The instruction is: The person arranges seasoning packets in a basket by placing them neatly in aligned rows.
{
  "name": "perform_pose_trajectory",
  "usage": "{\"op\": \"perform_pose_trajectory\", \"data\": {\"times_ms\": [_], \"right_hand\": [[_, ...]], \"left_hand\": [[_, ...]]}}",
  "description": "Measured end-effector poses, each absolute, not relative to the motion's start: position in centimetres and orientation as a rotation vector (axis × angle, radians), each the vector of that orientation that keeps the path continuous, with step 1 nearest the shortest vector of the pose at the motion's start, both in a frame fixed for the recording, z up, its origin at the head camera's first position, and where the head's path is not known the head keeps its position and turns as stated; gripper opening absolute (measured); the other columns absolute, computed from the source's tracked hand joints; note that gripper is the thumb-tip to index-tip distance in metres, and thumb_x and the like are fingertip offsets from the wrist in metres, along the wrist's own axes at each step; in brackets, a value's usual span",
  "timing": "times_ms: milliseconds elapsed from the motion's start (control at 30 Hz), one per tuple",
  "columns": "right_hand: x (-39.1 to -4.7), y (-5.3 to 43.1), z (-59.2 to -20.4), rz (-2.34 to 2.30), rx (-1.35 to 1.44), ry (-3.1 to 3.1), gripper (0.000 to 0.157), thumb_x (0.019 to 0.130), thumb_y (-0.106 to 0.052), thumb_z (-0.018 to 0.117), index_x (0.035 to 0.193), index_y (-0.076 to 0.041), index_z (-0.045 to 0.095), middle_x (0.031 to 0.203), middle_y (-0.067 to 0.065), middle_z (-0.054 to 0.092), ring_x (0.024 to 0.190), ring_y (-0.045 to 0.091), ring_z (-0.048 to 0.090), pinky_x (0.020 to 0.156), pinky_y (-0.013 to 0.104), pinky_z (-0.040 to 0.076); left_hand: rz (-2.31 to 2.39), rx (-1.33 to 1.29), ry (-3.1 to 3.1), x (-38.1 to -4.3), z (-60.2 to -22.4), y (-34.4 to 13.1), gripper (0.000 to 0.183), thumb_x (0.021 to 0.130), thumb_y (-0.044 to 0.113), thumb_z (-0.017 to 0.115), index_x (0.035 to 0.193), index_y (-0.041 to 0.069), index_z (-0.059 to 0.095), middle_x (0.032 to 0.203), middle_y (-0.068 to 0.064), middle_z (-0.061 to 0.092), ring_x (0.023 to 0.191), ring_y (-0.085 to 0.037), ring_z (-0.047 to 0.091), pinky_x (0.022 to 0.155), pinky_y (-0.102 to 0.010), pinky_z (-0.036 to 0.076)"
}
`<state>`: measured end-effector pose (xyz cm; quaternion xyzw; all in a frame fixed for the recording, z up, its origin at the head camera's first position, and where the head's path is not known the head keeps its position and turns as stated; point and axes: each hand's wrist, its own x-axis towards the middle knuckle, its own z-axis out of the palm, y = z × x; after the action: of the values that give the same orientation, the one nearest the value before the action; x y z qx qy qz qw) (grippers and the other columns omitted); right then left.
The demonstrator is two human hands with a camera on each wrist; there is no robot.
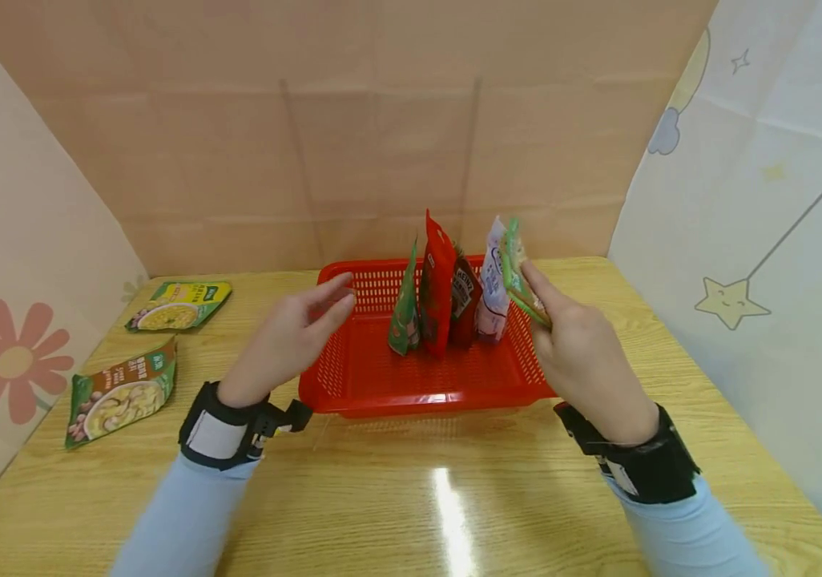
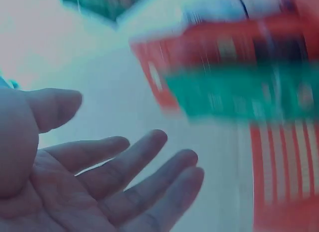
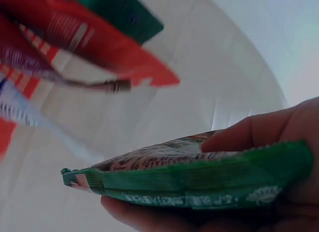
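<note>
My right hand [image 1: 591, 365] grips a green food packet [image 1: 515, 271] at the right side of a red plastic basket [image 1: 418, 398]. In the right wrist view the thumb lies on the printed face of this packet [image 3: 189, 179], with fingers beneath it. Inside the basket stand a green packet [image 1: 404, 316], a tall red bag [image 1: 439, 280], a dark red Heinz pouch [image 1: 464, 300] and a white-and-purple pouch [image 1: 493, 292]. By the basket's left rim is my left hand [image 1: 288, 340], holding nothing; its fingers [image 2: 134, 167] are spread and relaxed in the left wrist view.
Two soup packets lie on the wooden table [image 1: 353, 497] at the left: a yellow-and-green one [image 1: 179, 306] farther back and a brown-and-green one [image 1: 122, 393] nearer. A paper-covered wall [image 1: 382, 160] stands behind the basket, with patterned panels on both sides.
</note>
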<state>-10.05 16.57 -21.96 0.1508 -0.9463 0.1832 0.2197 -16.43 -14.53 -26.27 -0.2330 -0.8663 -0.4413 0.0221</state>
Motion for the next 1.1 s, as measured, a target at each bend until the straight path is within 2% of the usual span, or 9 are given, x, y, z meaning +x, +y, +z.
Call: {"op": "perform_pose_trajectory", "data": {"times_ms": [33,67,167,267,367,600,800,967,1100], "right_hand": [[-9.9,16.1,-22.2,0.51,0.446,-2.603,0.056,0.085,0.005,0.05,0.139,-0.004,0.038,0.088,0.021,0.064,0.048,0.019,0.047,0.042,0.03,0.043],[-9.8,15.7,-22.5,0.515,0.472,-2.587,0.056,0.084,0.005,0.051,0.138,-0.003,0.038,0.096,0.022,0.064,0.052,0.021,0.051,0.047,0.033,0.048],[-9.4,14.5,-23.2,0.522,0.535,-2.544,0.055,0.084,0.004,0.055,0.137,-0.002,0.04,0.114,0.021,0.059,0.078,0.029,0.063,0.067,0.042,0.053],[-9.1,13.4,-23.8,0.537,0.562,-2.548,0.057,0.085,0.003,0.057,0.138,-0.001,0.038,0.132,0.017,0.048,0.108,0.03,0.056,0.083,0.044,0.048],[-8.9,12.2,-24.3,0.544,0.58,-2.574,0.059,0.085,0.001,0.059,0.139,0.0,0.035,0.137,0.018,0.041,0.124,0.031,0.041,0.092,0.046,0.041],[-8.3,9.7,-26.2,0.397,0.739,-2.587,0.065,0.083,-0.005,0.065,0.138,0.007,0.031,0.138,0.027,0.035,0.129,0.035,0.032,0.101,0.045,0.031],[-8.0,9.0,-26.9,0.335,0.795,-2.57,0.082,0.081,-0.016,0.07,0.142,0.007,0.019,0.147,0.022,0.02,0.135,0.031,0.018,0.107,0.042,0.022],[-7.9,9.2,-26.5,0.462,0.861,-2.617,0.105,0.075,-0.035,0.075,0.147,-0.004,0.005,0.152,0.016,0.001,0.138,0.028,0.005,0.105,0.044,0.023],[-8.2,9.7,-25.6,0.596,0.9,-2.62,0.102,0.075,-0.042,0.072,0.148,-0.01,0.009,0.152,0.011,0.003,0.138,0.024,0.006,0.103,0.044,0.028]], "left_hand": [[-1.407,-0.781,-2.663,-15.8,-26.0,-13.8,0.056,0.092,0.045,0.048,0.14,0.019,0.038,0.111,-0.004,0.061,0.062,-0.019,0.049,0.042,-0.03,0.034],[-1.456,-0.839,-2.636,-15.1,-25.9,-13.1,0.055,0.093,0.042,0.049,0.141,0.019,0.037,0.112,-0.003,0.061,0.062,-0.017,0.05,0.045,-0.027,0.039],[-1.611,-1.0,-2.54,-13.5,-25.7,-11.0,0.056,0.093,0.035,0.052,0.143,0.02,0.031,0.127,0.004,0.053,0.089,-0.009,0.058,0.067,-0.022,0.05],[-1.796,-1.125,-2.45,-12.2,-25.7,-9.5,0.062,0.093,0.034,0.053,0.146,0.019,0.023,0.134,0.004,0.046,0.116,-0.012,0.049,0.089,-0.029,0.046],[-1.96,-1.191,-2.404,-11.4,-25.8,-8.4,0.069,0.092,0.034,0.053,0.147,0.019,0.014,0.143,0.005,0.033,0.123,-0.015,0.042,0.092,-0.03,0.043],[-2.188,-1.195,-2.339,-10.1,-24.6,-7.1,0.071,0.093,0.026,0.053,0.147,0.007,0.011,0.148,-0.005,0.023,0.128,-0.018,0.036,0.095,-0.033,0.04],[-2.184,-1.188,-2.252,-10.1,-25.5,-7.1,0.064,0.096,0.015,0.048,0.147,0.012,0.01,0.15,0.002,0.017,0.131,-0.014,0.03,0.098,-0.033,0.036],[-2.152,-1.08,-2.224,-10.2,-25.9,-7.9,0.047,0.098,0.014,0.039,0.143,0.007,0.027,0.139,-0.004,0.038,0.12,-0.017,0.045,0.091,-0.035,0.044],[-2.107,-0.959,-2.209,-10.9,-25.5,-9.1,0.034,0.1,0.02,0.036,0.127,0.001,0.046,0.116,-0.01,0.057,0.102,-0.022,0.057,0.079,-0.035,0.051]]}}
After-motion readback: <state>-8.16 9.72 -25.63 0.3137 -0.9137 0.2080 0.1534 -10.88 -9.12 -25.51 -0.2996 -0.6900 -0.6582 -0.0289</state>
